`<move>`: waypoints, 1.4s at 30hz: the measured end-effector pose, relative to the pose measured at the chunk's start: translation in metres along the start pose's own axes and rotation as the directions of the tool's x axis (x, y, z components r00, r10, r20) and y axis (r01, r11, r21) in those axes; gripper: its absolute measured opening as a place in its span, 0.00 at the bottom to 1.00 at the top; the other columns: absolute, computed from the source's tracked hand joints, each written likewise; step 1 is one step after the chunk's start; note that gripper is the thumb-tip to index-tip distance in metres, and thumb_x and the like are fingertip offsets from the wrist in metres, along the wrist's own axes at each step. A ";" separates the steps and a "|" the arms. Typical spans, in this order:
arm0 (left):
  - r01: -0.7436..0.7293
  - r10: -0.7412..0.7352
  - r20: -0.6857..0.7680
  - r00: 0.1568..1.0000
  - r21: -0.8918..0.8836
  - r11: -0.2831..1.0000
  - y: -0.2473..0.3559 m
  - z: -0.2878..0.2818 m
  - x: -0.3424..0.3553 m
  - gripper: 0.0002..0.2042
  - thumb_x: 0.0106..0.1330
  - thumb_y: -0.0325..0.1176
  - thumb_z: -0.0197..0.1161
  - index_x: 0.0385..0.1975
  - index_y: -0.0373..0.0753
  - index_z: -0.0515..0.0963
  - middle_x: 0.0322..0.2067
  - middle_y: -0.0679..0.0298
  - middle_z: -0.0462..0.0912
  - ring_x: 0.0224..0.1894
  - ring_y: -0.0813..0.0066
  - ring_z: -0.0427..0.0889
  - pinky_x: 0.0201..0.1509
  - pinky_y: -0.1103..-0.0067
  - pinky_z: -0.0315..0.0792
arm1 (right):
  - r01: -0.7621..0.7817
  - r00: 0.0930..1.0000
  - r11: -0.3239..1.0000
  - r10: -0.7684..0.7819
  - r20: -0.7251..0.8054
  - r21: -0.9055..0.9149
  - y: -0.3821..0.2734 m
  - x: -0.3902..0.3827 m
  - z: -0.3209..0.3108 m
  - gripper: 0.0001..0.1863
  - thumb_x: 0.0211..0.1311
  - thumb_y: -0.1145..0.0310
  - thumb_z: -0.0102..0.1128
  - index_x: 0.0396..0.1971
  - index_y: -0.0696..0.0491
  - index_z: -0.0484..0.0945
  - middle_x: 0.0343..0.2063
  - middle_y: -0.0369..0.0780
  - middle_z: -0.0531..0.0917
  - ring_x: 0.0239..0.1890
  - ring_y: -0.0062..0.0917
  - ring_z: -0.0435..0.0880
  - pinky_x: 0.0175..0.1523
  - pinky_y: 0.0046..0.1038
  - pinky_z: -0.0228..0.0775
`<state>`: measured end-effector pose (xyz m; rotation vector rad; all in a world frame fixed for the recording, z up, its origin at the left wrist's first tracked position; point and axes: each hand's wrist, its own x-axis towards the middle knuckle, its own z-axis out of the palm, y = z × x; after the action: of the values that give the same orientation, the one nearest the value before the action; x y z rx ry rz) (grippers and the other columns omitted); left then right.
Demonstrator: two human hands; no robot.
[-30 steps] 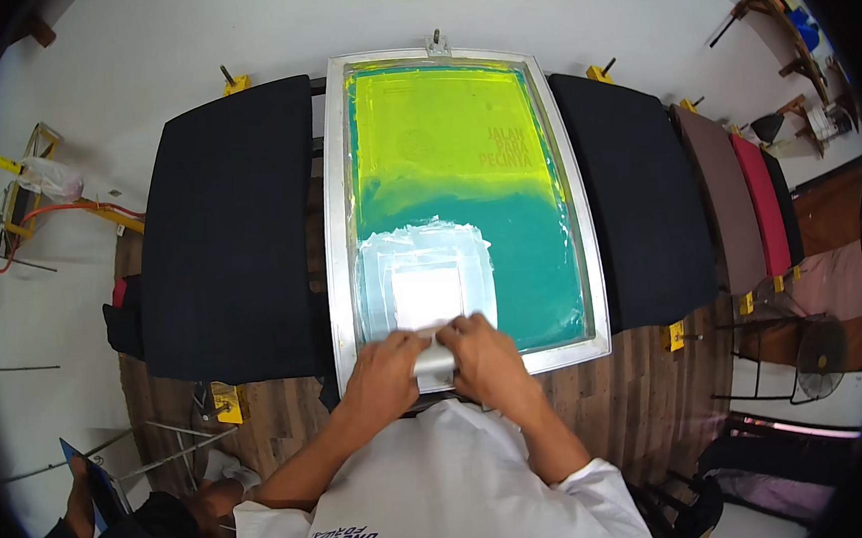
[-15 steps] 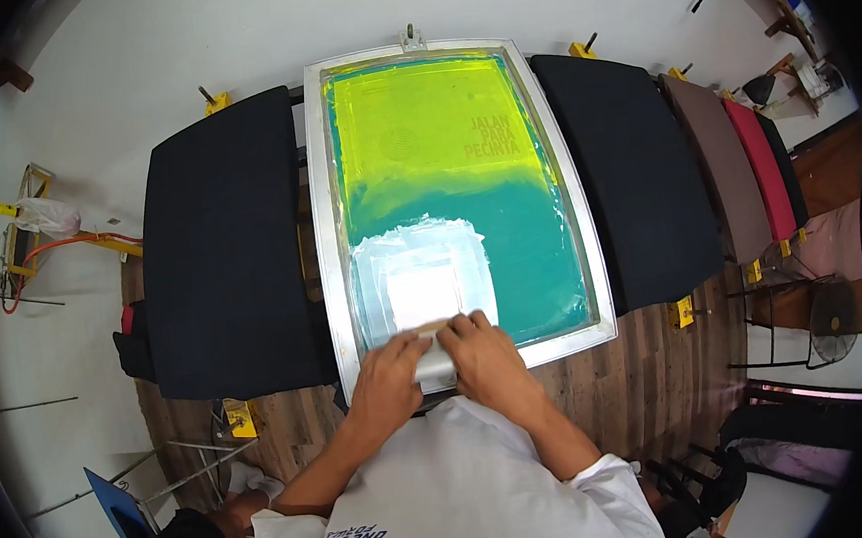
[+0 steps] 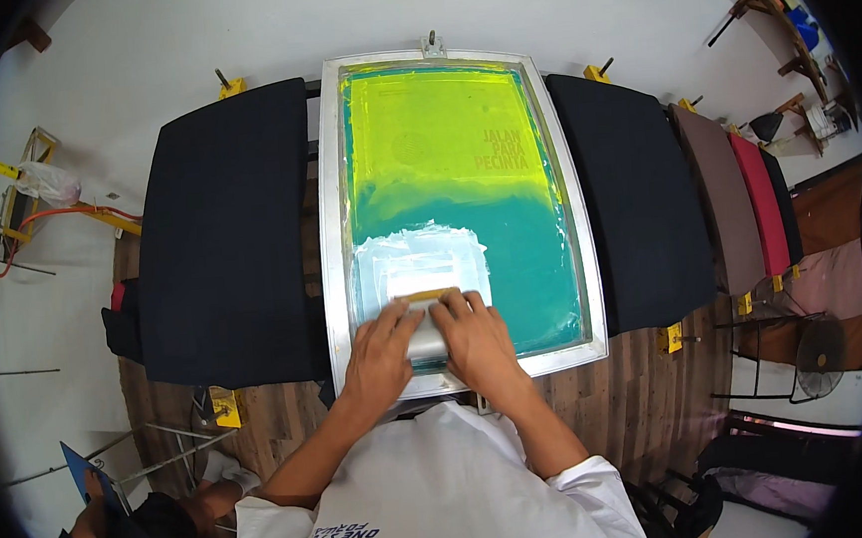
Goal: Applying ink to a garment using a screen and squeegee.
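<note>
1. Both hands are pressing down side by side on a squeegee with a grey metal grip and a yellowish rubber blade (image 3: 427, 319), just below the centre of the frame. The left hand (image 3: 382, 357) is lying with fingers spread flat over the left half of the grip; the right hand (image 3: 476, 338) is doing the same on the right half, thumbs nearly meeting in the middle.

2. The squeegee is sitting inside the aluminium-framed printing screen with yellow-green mesh (image 3: 333, 226), close to the frame's lower rail, its blade touching a patch of whitish ink (image 3: 415, 260) that is spreading over the teal lower part of the mesh.

3. The squeegee is looking stiff and light enough to move easily, but the wet ink is probably making the blade slippery, so a grip across the full width of the handle seems the best hold.

4. The mesh is likely thin and taut, so it may give under uneven pressure; the metal frame looks rigid.

5. Dark navy fabric panels (image 3: 224, 233) are lying to the left and right of the screen, with brown and red ones at the right of the frame, all resting on a wooden counter (image 3: 621, 406).

6. Another person's arm (image 3: 88, 513) is showing at the lower left.
</note>
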<state>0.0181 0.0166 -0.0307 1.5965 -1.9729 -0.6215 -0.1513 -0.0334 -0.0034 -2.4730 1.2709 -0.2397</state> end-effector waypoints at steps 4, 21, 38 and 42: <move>-0.002 0.002 -0.017 1.000 0.006 1.000 -0.014 0.016 0.002 0.28 0.51 0.11 0.55 0.56 0.32 0.75 0.59 0.46 0.72 0.64 0.50 0.70 0.66 0.62 0.64 | -0.043 0.999 0.998 0.044 -0.030 0.039 0.006 0.001 0.028 0.24 0.46 0.81 0.60 0.48 0.58 0.74 0.50 0.49 0.75 0.54 0.43 0.73 0.47 0.41 0.73; 0.049 -0.046 0.091 0.995 -0.036 0.998 0.003 -0.002 -0.012 0.32 0.46 0.10 0.56 0.58 0.32 0.73 0.61 0.49 0.71 0.66 0.51 0.68 0.69 0.63 0.61 | -0.018 0.989 1.000 0.022 0.143 -0.026 -0.004 -0.011 0.001 0.31 0.39 0.82 0.64 0.51 0.55 0.73 0.53 0.44 0.74 0.53 0.41 0.73 0.49 0.40 0.68; -0.098 0.094 -0.125 0.988 -0.025 0.995 -0.028 -0.002 0.047 0.28 0.44 0.09 0.57 0.51 0.32 0.77 0.52 0.46 0.80 0.56 0.47 0.78 0.61 0.63 0.70 | -0.006 1.000 1.000 0.006 0.005 -0.017 0.019 0.043 0.000 0.25 0.40 0.77 0.68 0.44 0.56 0.77 0.45 0.45 0.79 0.50 0.42 0.77 0.48 0.45 0.72; 0.000 0.003 0.021 1.000 -0.121 0.993 -0.037 -0.008 0.073 0.25 0.46 0.10 0.56 0.48 0.30 0.78 0.47 0.45 0.82 0.51 0.47 0.80 0.58 0.64 0.73 | -0.040 0.997 0.998 0.037 0.069 0.054 0.035 0.071 0.005 0.20 0.40 0.78 0.69 0.40 0.55 0.80 0.38 0.45 0.81 0.46 0.43 0.79 0.47 0.44 0.76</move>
<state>0.0389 -0.0624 -0.0406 1.5205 -1.9134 -0.7461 -0.1352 -0.1089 -0.0217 -2.3874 1.2657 -0.1774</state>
